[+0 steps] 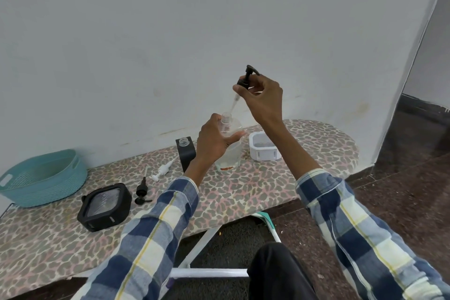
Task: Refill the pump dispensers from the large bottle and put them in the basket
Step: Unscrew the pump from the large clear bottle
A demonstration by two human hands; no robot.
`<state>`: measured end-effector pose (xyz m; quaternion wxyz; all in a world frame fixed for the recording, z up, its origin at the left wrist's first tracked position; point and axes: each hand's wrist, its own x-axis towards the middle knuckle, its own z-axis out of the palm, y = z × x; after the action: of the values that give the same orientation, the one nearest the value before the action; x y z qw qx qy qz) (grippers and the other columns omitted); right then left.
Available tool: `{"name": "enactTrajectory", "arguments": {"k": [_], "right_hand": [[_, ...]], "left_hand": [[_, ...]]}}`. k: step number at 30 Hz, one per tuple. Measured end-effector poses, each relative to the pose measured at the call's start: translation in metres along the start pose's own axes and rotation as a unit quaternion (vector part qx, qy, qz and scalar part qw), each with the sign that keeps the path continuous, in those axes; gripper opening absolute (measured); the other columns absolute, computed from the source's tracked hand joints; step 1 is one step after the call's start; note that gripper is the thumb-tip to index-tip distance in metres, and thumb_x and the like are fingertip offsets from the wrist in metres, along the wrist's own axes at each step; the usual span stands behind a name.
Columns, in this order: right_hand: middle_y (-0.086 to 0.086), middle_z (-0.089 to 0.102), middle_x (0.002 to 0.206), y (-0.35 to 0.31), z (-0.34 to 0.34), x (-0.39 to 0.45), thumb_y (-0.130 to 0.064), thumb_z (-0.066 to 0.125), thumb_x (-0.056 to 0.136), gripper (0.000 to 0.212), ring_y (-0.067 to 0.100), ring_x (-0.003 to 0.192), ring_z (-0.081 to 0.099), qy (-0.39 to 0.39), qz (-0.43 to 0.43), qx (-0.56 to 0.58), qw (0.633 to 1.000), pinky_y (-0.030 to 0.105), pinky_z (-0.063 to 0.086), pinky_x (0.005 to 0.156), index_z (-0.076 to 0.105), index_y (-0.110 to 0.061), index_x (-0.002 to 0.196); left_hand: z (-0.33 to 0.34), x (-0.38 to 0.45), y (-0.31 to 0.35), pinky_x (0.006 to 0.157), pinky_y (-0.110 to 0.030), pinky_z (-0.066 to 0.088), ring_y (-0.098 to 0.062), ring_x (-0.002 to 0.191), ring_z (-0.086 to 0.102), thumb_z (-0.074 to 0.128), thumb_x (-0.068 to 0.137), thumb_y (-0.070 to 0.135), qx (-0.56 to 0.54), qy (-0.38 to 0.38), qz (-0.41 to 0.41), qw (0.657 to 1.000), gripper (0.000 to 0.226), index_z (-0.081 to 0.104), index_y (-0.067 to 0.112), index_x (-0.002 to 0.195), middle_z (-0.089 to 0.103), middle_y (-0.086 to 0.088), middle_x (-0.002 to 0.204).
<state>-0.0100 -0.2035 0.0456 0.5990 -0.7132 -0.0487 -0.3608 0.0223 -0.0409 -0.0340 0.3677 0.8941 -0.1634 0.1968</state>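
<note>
My left hand (pixel 214 140) grips a clear bottle (pixel 231 153) that stands upright on the leopard-print board (pixel 243 192), its neck uncapped. Above it my right hand (pixel 261 98) pinches a black pump head (pixel 247 77), whose clear tube hangs down with its tip at the bottle's mouth. A black square dispenser (pixel 185 152) with an open neck stands just left of the clear bottle. A white pump (pixel 162 170) and another black pump (pixel 142 191) lie loose on the board. The teal basket (pixel 43 178) sits at the far left, with nothing visible inside.
A white tub (pixel 263 146) with dark contents stands right of the clear bottle. A black square lid or container (pixel 105 206) lies near the front left. The wall runs close behind the board. Dark floor lies to the right, and the board's white frame shows below.
</note>
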Motion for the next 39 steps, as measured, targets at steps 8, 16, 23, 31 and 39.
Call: {"name": "enactTrajectory", "arguments": {"k": [8,16,23,31,39], "right_hand": [[-0.010,0.079,0.099,-0.003,-0.020,0.013,-0.032,0.078,0.094,0.016,0.004,0.088,0.069,0.133,0.029,0.117,0.984,0.040,0.062,0.087,0.076,-0.023,0.107],[0.008,0.072,0.101,0.005,-0.050,0.045,-0.039,0.063,0.101,0.024,0.021,0.081,0.066,0.276,0.034,0.148,0.949,0.044,0.060,0.083,0.064,-0.015,0.108],[0.001,0.069,0.106,0.065,-0.041,0.031,-0.041,0.058,0.105,0.026,0.005,0.085,0.062,0.215,0.084,0.011,0.973,0.034,0.052,0.085,0.062,-0.016,0.113],[0.010,0.074,0.096,0.115,0.009,0.019,-0.052,0.058,0.104,0.044,0.030,0.095,0.067,-0.070,0.108,-0.220,0.967,0.039,0.050,0.077,0.071,-0.010,0.104],[0.014,0.070,0.115,0.140,0.048,0.009,-0.048,0.053,0.107,0.038,0.037,0.130,0.051,-0.200,0.110,-0.424,0.876,0.055,0.031,0.109,0.066,-0.012,0.101]], "left_hand": [[-0.003,-0.003,-0.007,0.071,-0.032,0.045,-0.019,0.091,0.066,0.087,0.076,0.067,-0.010,-0.006,-0.010,1.000,0.069,0.048,0.024,0.112,0.068,0.004,0.105],[-0.005,-0.006,-0.018,0.079,-0.039,0.057,-0.020,0.094,0.069,0.085,0.075,0.074,-0.041,0.001,-0.021,0.999,0.073,0.051,0.023,0.114,0.070,0.003,0.107],[-0.009,-0.011,-0.022,0.079,-0.036,0.055,-0.020,0.094,0.068,0.088,0.078,0.065,-0.086,0.012,-0.016,0.996,0.066,0.054,0.020,0.112,0.071,0.003,0.106],[-0.008,-0.018,-0.017,0.068,-0.024,0.042,-0.006,0.080,0.056,0.088,0.082,0.058,-0.099,0.017,-0.007,0.995,0.060,0.048,0.020,0.106,0.059,0.011,0.094],[-0.004,-0.020,-0.015,0.068,-0.006,0.038,0.016,0.083,0.055,0.089,0.085,0.046,-0.099,0.005,-0.006,0.995,0.055,0.047,0.022,0.112,0.055,0.019,0.097]]}}
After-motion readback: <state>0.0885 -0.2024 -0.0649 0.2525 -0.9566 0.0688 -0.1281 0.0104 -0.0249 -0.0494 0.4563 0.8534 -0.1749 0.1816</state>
